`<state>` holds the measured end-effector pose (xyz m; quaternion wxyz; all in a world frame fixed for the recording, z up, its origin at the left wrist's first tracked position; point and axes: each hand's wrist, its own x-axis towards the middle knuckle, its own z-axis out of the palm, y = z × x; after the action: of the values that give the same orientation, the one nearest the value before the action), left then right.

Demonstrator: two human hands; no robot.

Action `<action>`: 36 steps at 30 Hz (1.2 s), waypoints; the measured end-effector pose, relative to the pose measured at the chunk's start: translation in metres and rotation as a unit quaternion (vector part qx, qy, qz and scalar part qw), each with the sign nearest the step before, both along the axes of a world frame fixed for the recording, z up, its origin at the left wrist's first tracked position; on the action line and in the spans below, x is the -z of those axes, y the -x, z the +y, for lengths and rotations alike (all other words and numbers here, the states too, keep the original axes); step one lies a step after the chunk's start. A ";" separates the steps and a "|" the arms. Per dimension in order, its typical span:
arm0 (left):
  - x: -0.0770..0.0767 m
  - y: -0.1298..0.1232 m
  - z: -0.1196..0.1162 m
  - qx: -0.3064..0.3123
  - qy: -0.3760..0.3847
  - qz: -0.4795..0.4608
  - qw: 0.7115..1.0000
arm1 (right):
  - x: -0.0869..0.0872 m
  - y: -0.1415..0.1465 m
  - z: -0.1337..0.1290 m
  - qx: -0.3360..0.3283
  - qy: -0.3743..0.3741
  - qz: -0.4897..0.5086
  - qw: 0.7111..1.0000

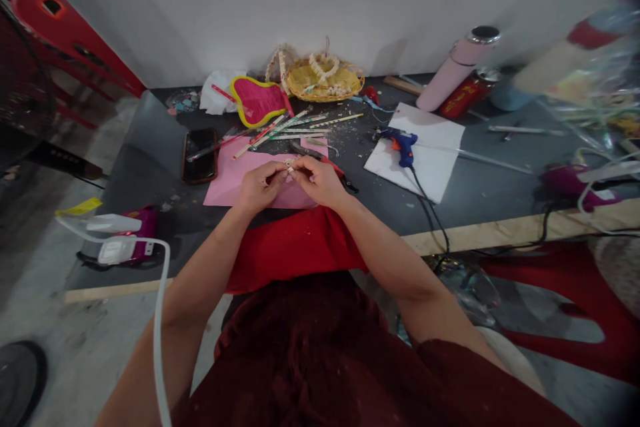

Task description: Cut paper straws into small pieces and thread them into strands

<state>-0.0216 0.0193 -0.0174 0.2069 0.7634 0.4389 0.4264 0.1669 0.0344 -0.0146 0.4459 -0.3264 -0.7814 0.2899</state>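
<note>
My left hand [261, 185] and my right hand [320, 180] meet over a pink sheet [223, 181], fingertips pinched together. Between them is a small pale, knobbly piece [289, 165], mostly covered by the fingers; its kind is not clear. Red-handled pliers [345, 177] lie partly behind my right hand. Just beyond the hands is a loose pile of thin printed sticks [280, 130], with pale crumbs scattered beside it. A blue glue gun [404, 145] rests on a white board [440, 170] to the right.
Along the wall stand a yellow basket [300, 92] holding pale beaded pieces, a pink flask [453, 73] and a red can [463, 95]. A phone [200, 155] lies left. Power strips [143, 233] sit at the table's left end; cords cross the front edge. Red cloth [295, 247] covers my lap.
</note>
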 end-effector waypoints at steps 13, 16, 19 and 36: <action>-0.001 -0.001 0.000 0.002 0.000 -0.008 1.000 | 0.000 0.000 -0.001 -0.005 0.029 0.019 0.999; -0.001 -0.001 0.000 0.004 0.000 -0.003 1.000 | 0.000 0.000 -0.001 -0.001 0.023 0.017 1.000; -0.001 -0.001 0.000 0.004 -0.003 -0.005 1.000 | 0.000 0.001 -0.001 0.000 0.014 0.022 1.000; -0.004 -0.001 -0.002 0.013 -0.017 -0.005 1.000 | 0.002 0.001 0.000 -0.004 0.003 0.014 1.000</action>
<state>-0.0204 0.0177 -0.0131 0.2016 0.7701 0.4207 0.4352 0.1663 0.0341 -0.0165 0.4545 -0.3204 -0.7758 0.2982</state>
